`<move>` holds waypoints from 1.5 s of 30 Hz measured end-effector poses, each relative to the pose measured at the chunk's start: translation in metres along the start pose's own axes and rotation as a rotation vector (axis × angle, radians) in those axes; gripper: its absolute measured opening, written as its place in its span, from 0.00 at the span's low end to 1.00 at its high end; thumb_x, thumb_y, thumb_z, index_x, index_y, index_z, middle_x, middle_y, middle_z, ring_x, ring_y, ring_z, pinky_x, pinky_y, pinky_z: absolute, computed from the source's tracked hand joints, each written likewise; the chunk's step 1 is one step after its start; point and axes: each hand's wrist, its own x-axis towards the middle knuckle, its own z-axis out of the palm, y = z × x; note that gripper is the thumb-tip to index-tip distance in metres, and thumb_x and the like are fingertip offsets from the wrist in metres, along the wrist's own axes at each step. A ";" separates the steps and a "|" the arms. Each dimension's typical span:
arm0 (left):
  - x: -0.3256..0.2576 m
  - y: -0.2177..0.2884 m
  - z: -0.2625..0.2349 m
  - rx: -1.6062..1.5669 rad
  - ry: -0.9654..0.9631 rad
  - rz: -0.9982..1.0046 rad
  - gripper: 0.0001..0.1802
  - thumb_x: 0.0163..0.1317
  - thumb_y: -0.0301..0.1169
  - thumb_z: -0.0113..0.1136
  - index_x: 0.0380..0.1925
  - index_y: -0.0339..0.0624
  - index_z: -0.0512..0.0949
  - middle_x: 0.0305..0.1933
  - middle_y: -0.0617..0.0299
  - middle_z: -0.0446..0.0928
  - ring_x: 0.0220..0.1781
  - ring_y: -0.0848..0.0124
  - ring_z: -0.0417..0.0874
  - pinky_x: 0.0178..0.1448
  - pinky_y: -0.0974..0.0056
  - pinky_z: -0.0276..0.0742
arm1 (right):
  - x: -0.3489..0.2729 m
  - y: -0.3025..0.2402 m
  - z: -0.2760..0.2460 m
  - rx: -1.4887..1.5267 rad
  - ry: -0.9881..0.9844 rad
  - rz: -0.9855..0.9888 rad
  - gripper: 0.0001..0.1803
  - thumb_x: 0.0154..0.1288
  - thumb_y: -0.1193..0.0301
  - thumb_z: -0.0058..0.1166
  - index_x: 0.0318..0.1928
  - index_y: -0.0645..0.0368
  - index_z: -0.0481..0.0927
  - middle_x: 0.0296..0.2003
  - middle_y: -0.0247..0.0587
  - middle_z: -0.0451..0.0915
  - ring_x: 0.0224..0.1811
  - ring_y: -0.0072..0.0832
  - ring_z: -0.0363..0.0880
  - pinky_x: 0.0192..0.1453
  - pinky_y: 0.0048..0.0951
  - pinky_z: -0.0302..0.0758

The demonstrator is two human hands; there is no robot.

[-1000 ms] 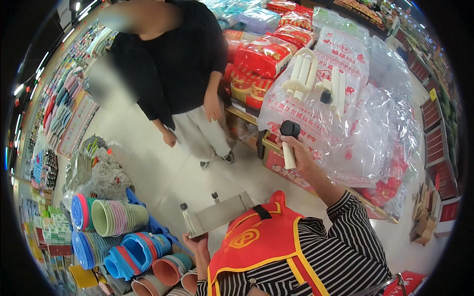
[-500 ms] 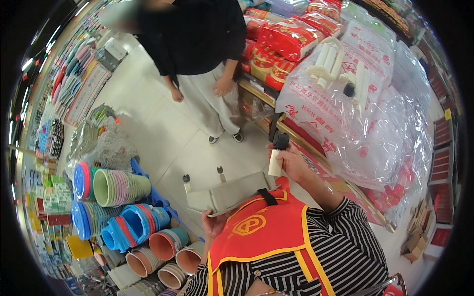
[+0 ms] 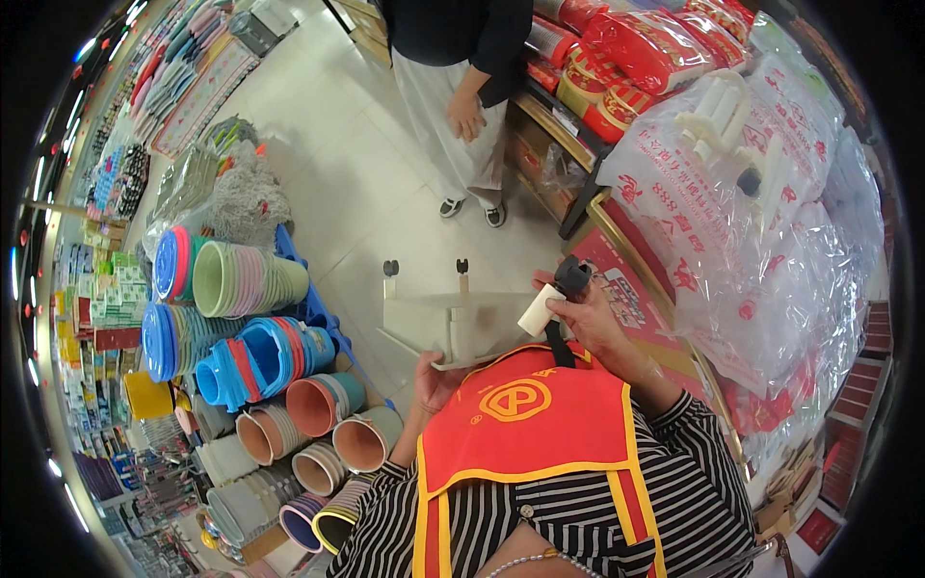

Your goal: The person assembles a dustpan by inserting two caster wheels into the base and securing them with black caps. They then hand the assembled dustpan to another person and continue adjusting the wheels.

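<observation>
In front of my apron is a greyish-white plastic base [image 3: 414,318], with two short posts tipped with black caster wheels [image 3: 462,266] standing up along its far side. My left hand [image 3: 438,382] grips its near left edge, fingers partly hidden beneath. To the right, my right hand [image 3: 599,326] is closed around a cream plastic leg [image 3: 536,310] with a black caster wheel [image 3: 572,276] at its upper end. This leg is held above the base's right end; whether they touch I cannot tell.
Stacked buckets [image 3: 252,279] and pots stand at the left. On the right, clear plastic-wrapped packs [image 3: 713,241] carry more cream plastic parts [image 3: 718,114], with red packages [image 3: 647,48] behind. A person in pale trousers [image 3: 445,116] stands on the tiled floor [image 3: 337,173] opposite me.
My view has swung, so most surroundings sit farther right in it. The base now looks more level, and the leg in my right hand lies more slanted. Both hands keep their holds.
</observation>
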 end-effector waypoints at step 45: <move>-0.001 0.003 0.018 0.150 0.034 -0.029 0.32 0.50 0.29 0.52 0.58 0.30 0.65 0.58 0.44 0.71 0.59 0.49 0.72 0.67 0.44 0.64 | 0.075 0.004 0.048 -0.002 -0.410 0.130 0.25 0.62 0.81 0.54 0.60 0.61 0.68 0.55 0.47 0.75 0.59 0.37 0.74 0.65 0.37 0.69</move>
